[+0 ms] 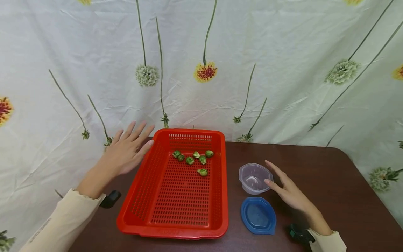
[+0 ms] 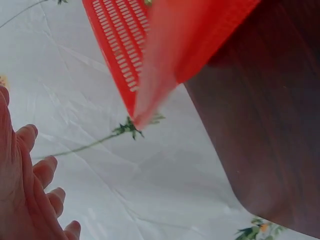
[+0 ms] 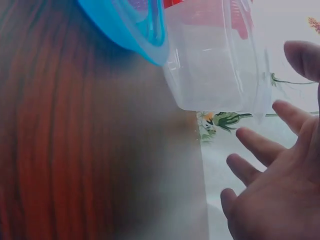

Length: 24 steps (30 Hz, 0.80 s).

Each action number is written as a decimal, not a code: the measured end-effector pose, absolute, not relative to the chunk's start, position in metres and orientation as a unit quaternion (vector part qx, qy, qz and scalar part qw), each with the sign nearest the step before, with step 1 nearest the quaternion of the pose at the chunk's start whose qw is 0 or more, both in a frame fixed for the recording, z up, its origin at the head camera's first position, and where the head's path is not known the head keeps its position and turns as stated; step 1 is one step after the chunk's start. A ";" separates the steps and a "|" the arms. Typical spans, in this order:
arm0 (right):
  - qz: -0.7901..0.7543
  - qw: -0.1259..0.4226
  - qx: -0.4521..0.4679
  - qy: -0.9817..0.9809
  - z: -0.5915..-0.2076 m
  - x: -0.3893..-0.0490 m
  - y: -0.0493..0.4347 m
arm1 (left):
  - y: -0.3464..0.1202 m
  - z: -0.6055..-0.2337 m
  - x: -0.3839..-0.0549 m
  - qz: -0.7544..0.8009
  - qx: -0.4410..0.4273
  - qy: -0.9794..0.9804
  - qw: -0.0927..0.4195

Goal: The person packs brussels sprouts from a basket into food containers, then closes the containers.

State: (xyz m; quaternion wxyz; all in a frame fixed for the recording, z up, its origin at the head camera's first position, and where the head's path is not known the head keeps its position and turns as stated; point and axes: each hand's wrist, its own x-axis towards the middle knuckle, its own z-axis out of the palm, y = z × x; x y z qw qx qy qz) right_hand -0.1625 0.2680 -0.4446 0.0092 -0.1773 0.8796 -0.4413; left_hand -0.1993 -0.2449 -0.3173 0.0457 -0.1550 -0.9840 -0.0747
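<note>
A red plastic basket (image 1: pixel 185 196) with slotted walls stands on the table, several Brussels sprouts (image 1: pixel 190 160) lying toward its far end. My left hand (image 1: pixel 129 150) hovers by the basket's far left edge, fingers spread and nothing in them. To the basket's right is a clear plastic container (image 1: pixel 253 180), upright and without a cover. My right hand (image 1: pixel 289 192) is beside that container, thumb and fingers apart near its right rim; the right wrist view shows the palm bare. In front of the container a blue lid (image 1: pixel 259 215) lies flat.
The dark wooden table (image 1: pixel 315 168) has a rounded far right corner. Behind and around it hangs a white cloth (image 1: pixel 283 70) printed with flowers. Dark devices are strapped at both wrists.
</note>
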 end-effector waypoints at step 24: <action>-0.517 0.078 -0.219 0.824 -0.457 -0.171 0.278 | -0.178 -0.333 -0.234 -0.157 -0.236 -0.957 -0.060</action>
